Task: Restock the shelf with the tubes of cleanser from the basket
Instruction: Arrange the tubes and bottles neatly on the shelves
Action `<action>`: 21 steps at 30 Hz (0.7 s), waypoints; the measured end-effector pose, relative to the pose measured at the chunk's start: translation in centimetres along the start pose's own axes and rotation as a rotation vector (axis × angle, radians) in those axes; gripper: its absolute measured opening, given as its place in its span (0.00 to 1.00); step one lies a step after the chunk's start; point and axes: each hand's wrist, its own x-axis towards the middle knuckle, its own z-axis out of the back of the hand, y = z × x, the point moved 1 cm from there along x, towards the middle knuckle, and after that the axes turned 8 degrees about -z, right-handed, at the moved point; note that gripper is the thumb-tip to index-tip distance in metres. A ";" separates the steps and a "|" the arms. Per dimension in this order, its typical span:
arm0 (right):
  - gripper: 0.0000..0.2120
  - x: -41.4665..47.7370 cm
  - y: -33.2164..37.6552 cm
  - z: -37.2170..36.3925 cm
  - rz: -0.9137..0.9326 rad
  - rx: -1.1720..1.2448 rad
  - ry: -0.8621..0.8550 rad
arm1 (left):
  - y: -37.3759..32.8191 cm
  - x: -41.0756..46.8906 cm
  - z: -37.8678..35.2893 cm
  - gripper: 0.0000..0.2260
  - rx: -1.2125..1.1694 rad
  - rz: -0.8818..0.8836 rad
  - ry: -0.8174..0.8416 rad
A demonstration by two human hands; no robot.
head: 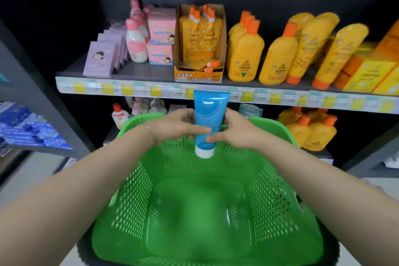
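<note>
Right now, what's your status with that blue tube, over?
Left hand and right hand grip blue plastic tube, white cap down. Tube held above green perforated basket; no other tubes seen inside. Nothing between tube and grey shelf.

Blurred price labels (155,90) unreadable, basket (133,190) near rim cut by bottom edge, tube (210,114) print too small

Blue cleanser tube (208,119) with white cap, green basket (133,196) with perforated walls, yellow bottles (246,54) with orange caps, pink boxes (160,28), lilac packets (100,59), white bottle (136,45) with pink cap, dark grey shelf (138,71)
</note>
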 end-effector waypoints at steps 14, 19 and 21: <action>0.31 -0.7 6.7 6.7 0.197 0.072 -0.100 | -7.0 1.0 1.2 0.32 0.147 -0.404 -0.247; 0.36 -1.0 9.3 9.3 0.267 0.034 -0.171 | -10.2 1.4 2.1 0.30 0.148 -0.489 -0.327; 0.34 -1.2 10.3 10.4 0.284 0.025 -0.191 | -11.5 1.5 2.4 0.30 0.138 -0.492 -0.334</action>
